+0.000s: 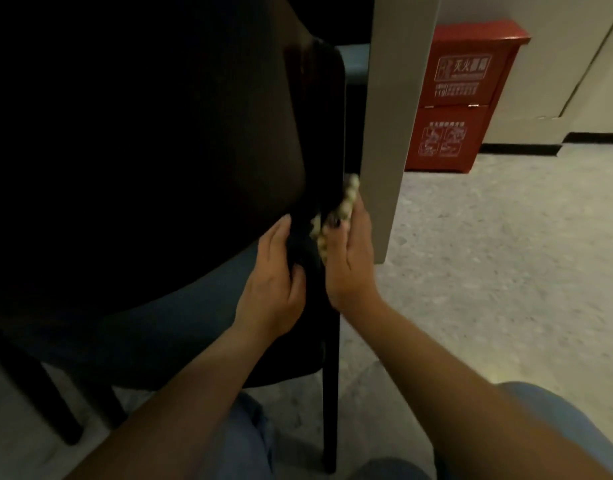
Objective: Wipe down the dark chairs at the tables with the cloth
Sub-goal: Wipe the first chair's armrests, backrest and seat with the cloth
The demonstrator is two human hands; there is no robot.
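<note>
A dark chair point(142, 150) fills the left half of the view, seen from behind and low. My left hand point(273, 282) grips the right rear upright of the chair, just below the backrest. A pale, nubbly cloth point(348, 199) is wrapped against the same upright, slightly higher. My right hand point(350, 261) holds the cloth against the upright, thumb on the near side and fingers on the far side. The upright runs down into a thin black leg point(331, 393).
A pale table leg or panel point(395, 116) stands close behind the cloth, right of the chair. A red fire-extinguisher cabinet point(460, 98) sits against the far wall. Speckled floor point(505, 254) spreads to the right. My knees in blue jeans point(249, 441) are at the bottom.
</note>
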